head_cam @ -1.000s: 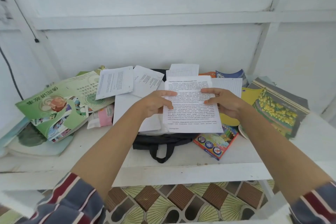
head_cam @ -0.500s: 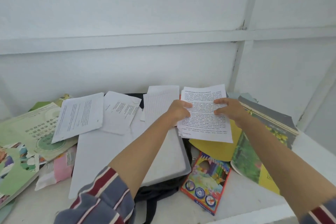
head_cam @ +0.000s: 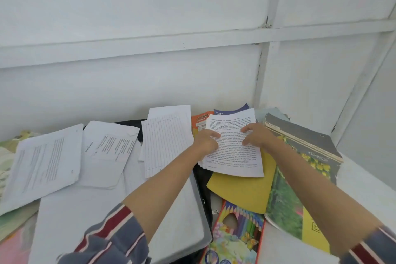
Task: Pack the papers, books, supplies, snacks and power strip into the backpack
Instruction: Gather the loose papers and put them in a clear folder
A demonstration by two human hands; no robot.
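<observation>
A thin stack of printed papers (head_cam: 234,156) lies at the back right, over a yellow book (head_cam: 244,191). My left hand (head_cam: 205,142) grips its left edge and my right hand (head_cam: 259,135) presses on its upper right. The black backpack (head_cam: 201,178) is mostly hidden under white sheets; only a dark strip shows between them and the yellow book. A lined sheet (head_cam: 167,141) and two printed sheets (head_cam: 45,161) (head_cam: 107,150) lie to the left. A coloured-pencil box (head_cam: 233,238) sits in front. Thick books (head_cam: 304,143) are stacked at the right.
A large white sheet (head_cam: 120,216) covers the middle of the white table. An orange booklet (head_cam: 199,122) and a purple one (head_cam: 231,111) stand against the back wall. A pink snack packet (head_cam: 12,248) and a green book edge (head_cam: 8,221) show at the left.
The view has moved closer and to the right. Both hands carried the printed stack right and back, and now hold it over the yellow book near the thick books.
</observation>
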